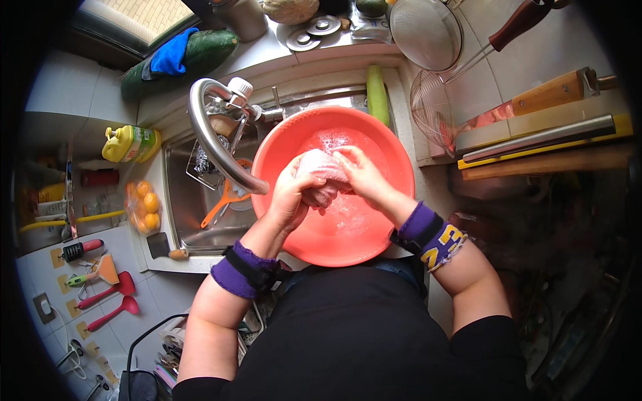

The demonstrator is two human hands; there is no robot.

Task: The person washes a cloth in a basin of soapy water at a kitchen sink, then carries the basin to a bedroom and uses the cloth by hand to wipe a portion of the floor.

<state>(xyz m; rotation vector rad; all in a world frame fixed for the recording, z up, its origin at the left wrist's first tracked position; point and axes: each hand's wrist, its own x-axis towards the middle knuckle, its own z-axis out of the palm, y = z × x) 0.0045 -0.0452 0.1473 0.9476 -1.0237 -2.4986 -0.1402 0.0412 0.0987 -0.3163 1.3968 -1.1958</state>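
Observation:
A bunched pinkish cloth (323, 173) is held over a large red plastic basin (346, 250) with some water in it. My left hand (291, 190) grips the cloth's left side, the thumb lying across its front. At the cloth's upper right, my right hand (361, 173) pinches it between thumb and fingers. Some of the cloth is hidden behind the fingers. Just left of the hands ends the curved steel faucet (215, 145), its spout over the basin's left rim. Both wrists wear purple bands.
Left of the basin, the steel sink (185, 215) holds an orange-handled strainer (220, 203) and a wire rack (200, 173). A pale green gourd (376, 95) lies behind the basin. A knife (531, 97) and cutting boards (546, 165) stand at right. Bagged oranges (145, 205) lie left.

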